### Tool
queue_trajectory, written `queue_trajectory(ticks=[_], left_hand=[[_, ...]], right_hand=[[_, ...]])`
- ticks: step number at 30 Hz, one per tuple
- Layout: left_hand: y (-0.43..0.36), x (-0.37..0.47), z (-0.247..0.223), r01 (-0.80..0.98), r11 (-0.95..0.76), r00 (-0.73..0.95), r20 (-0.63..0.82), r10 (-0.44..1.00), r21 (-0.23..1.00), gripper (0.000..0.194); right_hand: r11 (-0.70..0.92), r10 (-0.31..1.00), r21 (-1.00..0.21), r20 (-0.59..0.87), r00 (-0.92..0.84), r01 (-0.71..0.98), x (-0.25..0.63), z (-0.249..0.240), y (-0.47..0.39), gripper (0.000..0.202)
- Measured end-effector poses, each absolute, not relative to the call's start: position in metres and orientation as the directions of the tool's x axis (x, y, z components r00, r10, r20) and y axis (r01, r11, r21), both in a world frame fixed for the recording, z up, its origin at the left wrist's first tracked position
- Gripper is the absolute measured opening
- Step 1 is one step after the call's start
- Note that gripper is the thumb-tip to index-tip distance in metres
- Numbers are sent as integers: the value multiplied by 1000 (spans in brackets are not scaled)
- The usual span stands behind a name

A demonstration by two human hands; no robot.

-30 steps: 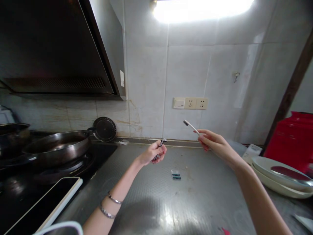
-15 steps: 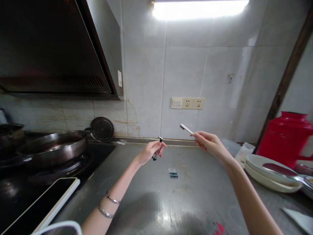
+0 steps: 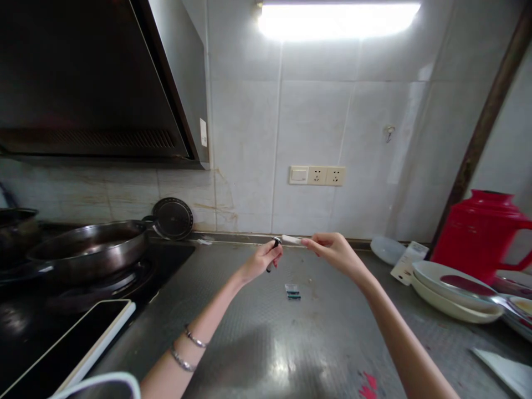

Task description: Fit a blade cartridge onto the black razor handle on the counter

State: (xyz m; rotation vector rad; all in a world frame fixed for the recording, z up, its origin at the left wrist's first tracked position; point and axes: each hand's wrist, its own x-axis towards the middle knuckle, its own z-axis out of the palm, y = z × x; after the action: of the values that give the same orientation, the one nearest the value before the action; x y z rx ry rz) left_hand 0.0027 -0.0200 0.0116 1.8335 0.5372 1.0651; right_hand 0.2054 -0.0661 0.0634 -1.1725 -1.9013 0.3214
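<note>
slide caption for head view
Above a metal counter, left hand holds a razor; right hand holds a white brush beside it.

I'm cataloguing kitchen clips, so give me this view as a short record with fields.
Left hand: left hand holds a razor-like tool, head up
Right hand: right hand holds a white brush, tip toward the tool
Contact: brush tip close to the tool's head; touching cannot be told
Counter: metal; a small clear item with dark strips lies below the hands
Left side: pan, phone
Right side: red jug, dishes
Wall: sockets
</note>
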Motion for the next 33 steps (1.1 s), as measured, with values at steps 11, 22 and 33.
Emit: queue_trajectory(ticks=[11,22,33], left_hand=[[-17,3,9,-52,-474,518,430,740,879,39],[-18,1,11,-37,-498,560,431,708,866,36],[-19,-1,14,-35,-542,558,466,686,840,35]], right_hand=[[496,833,-591,530,-157,636,216,60,-60,48],[541,800,-549,571,-187,638,215,57,-58,45],[549,798,-557,571,-193,623,212,58,-58,47]])
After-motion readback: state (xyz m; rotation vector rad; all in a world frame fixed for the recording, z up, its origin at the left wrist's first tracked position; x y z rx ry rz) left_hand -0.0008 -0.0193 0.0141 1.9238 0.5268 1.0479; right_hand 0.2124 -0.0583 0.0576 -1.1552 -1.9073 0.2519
